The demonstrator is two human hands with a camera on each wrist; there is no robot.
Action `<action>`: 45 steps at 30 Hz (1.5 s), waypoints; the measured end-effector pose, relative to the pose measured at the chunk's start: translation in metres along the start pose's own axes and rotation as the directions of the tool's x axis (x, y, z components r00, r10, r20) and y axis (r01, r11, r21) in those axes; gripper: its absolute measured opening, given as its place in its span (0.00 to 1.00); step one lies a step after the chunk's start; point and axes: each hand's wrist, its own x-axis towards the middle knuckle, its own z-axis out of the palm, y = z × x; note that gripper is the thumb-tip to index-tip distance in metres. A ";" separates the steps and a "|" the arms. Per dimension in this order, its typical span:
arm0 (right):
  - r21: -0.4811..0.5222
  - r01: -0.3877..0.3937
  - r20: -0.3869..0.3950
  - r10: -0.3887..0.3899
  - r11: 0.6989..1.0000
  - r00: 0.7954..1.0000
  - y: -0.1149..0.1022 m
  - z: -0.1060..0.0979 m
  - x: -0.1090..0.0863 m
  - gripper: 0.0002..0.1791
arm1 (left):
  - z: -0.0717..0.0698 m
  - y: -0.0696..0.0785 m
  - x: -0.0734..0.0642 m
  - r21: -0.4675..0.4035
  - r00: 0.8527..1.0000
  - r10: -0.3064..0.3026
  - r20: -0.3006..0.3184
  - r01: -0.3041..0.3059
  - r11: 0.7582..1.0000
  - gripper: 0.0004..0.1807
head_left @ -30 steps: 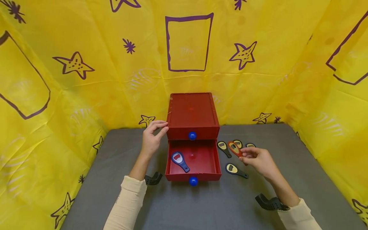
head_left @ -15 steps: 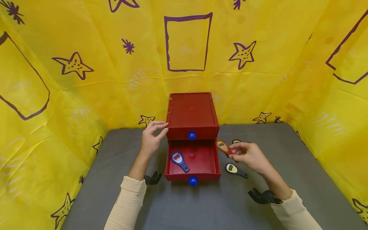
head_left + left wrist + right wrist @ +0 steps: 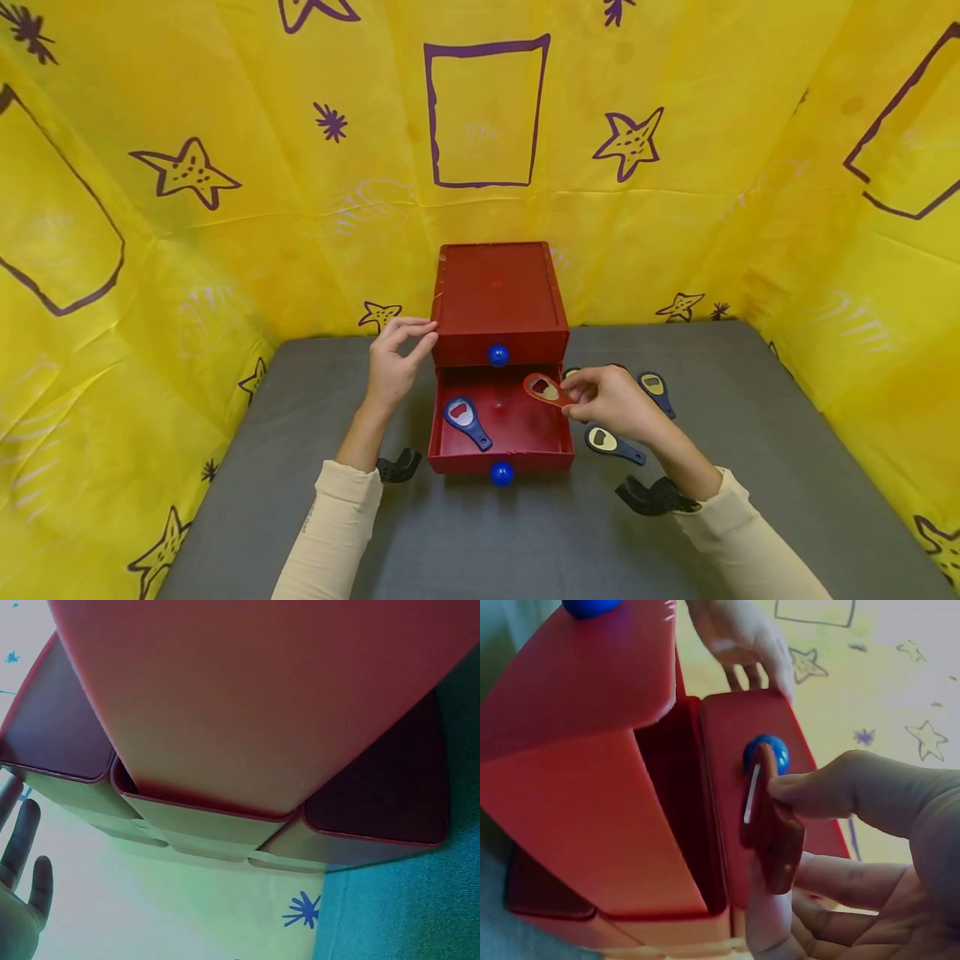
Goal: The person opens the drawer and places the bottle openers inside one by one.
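Observation:
A red two-drawer cabinet (image 3: pixel 498 287) stands at the back of the table, its lower drawer (image 3: pixel 532 461) pulled out. My left hand (image 3: pixel 393 364) touches the cabinet's left side near the front top corner, with fingers fairly straight. Between thumb and fingers, my right hand (image 3: pixel 615 400) pinches a red bottle opener (image 3: pixel 552 393) by its handle end, above the right part of the open drawer. Seen in the right wrist view, the red bottle opener (image 3: pixel 772 832) is nearly edge-on. A blue bottle opener (image 3: pixel 468 423) lies in the drawer's left half.
To the drawer's right lie a dark bottle opener (image 3: pixel 613 443) and a blue one (image 3: pixel 656 393) farther back. Others are partly hidden behind my right hand. Blue ball knobs (image 3: pixel 502 474) project from the drawer fronts. Yellow printed cloth (image 3: pixel 315 250) encloses the grey table (image 3: pixel 322 383).
My right hand has lifted the red bottle opener from among the others and carried it left over the open drawer. The left hand has stayed at the cabinet's side.

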 end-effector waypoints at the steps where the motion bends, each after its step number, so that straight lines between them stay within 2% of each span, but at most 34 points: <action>1: -0.019 0.007 0.013 -0.007 1.000 1.000 -0.002 0.001 0.002 0.14 | 0.000 0.000 0.000 -0.001 1.000 0.004 -0.007 -0.004 1.000 0.10; 9: -0.167 0.059 0.056 -0.050 0.984 0.997 -0.014 0.016 0.016 0.12 | 0.002 0.001 0.000 -0.004 0.999 0.009 -0.043 -0.009 1.000 0.09; 16: -0.284 0.031 0.045 -0.019 0.958 0.999 -0.024 0.040 0.028 0.12 | 0.004 0.000 -0.001 -0.014 0.999 -0.029 -0.029 0.029 0.999 0.09; 24: -0.382 0.026 0.021 -0.019 0.924 1.000 -0.028 0.066 0.041 0.09 | 0.004 -0.003 -0.003 -0.035 0.999 -0.001 -0.037 0.000 0.999 0.09; 32: -0.408 0.007 0.012 -0.002 0.913 1.000 -0.028 0.080 0.046 0.07 | 0.006 -0.005 -0.004 -0.025 0.999 0.023 -0.035 -0.024 0.999 0.08; 38: -0.382 0.003 0.027 0.008 0.924 1.000 -0.028 0.088 0.047 0.08 | 0.007 -0.004 -0.003 -0.023 0.998 0.041 -0.043 -0.042 0.999 0.08; 45: -0.332 0.026 0.049 -0.011 0.943 0.999 -0.030 0.077 0.043 0.12 | 0.005 -0.003 -0.003 -0.027 0.999 0.038 -0.033 -0.039 0.999 0.08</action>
